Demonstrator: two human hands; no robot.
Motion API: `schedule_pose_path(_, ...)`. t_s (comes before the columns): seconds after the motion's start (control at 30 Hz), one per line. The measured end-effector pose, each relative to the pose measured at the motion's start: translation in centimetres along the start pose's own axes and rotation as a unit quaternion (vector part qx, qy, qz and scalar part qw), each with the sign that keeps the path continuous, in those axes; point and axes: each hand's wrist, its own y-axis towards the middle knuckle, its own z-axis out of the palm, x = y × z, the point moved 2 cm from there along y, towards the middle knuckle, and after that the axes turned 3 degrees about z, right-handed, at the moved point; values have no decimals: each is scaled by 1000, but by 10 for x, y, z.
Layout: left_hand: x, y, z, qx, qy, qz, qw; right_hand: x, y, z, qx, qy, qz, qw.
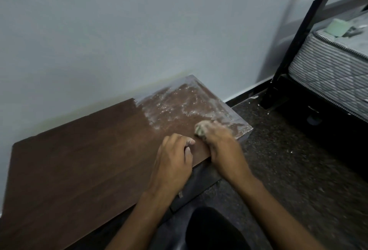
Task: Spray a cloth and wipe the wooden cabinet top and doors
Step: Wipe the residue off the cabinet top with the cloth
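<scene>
A dark knee [211,229] sits closest, at 6 o'clock. Just past it, the left hand [173,160] rests on the front edge of the brown cabinet top [79,160], its fingers curled in loosely and holding nothing. Beside it, at 3 o'clock from it, the right hand [221,144] is closed around a small balled-up cloth [201,129] and presses it on the wood. White wet dust [179,102] covers the cabinet's far right end, toward 1 o'clock. A mattress [328,66] sits at 2 o'clock.

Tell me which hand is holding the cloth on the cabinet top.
The right hand, out by the wet, dusty end of the cabinet top, grips the balled cloth. The left hand just rests empty at the front edge.
</scene>
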Motion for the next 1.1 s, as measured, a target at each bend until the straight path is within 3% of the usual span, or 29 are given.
schedule_pose_path(0.1,-11,7,14,13,-8,7,1000,-1,-30,-2,31,31,-34,998)
schedule_pose_path(0.3,-30,17,29,26,-15,4,1000,-87,31,-43,-57,-8,149,987)
schedule_pose_path(0.37,-35,19,34,26,-21,1,999,-90,32,-41,-71,10,162,984)
schedule_pose_path(0.6,-34,28,44,12,-28,-13,999,-54,5,-10,6,-44,-14,999)
schedule_pose_path(0.7,-34,27,41,18,-27,-14,999,-70,35,-15,-2,-64,-11,998)
schedule_pose_path(0.83,-29,26,34,3,-12,-20,1000,-75,59,-15,-36,-67,58,995)
schedule_pose_path(1.0,-25,33,31,1,3,-29,1000,-32,17,1,30,-20,-76,996)
schedule_pose_path(1.1,-25,31,27,8,7,-23,1000,-60,44,-3,25,-23,-46,998)
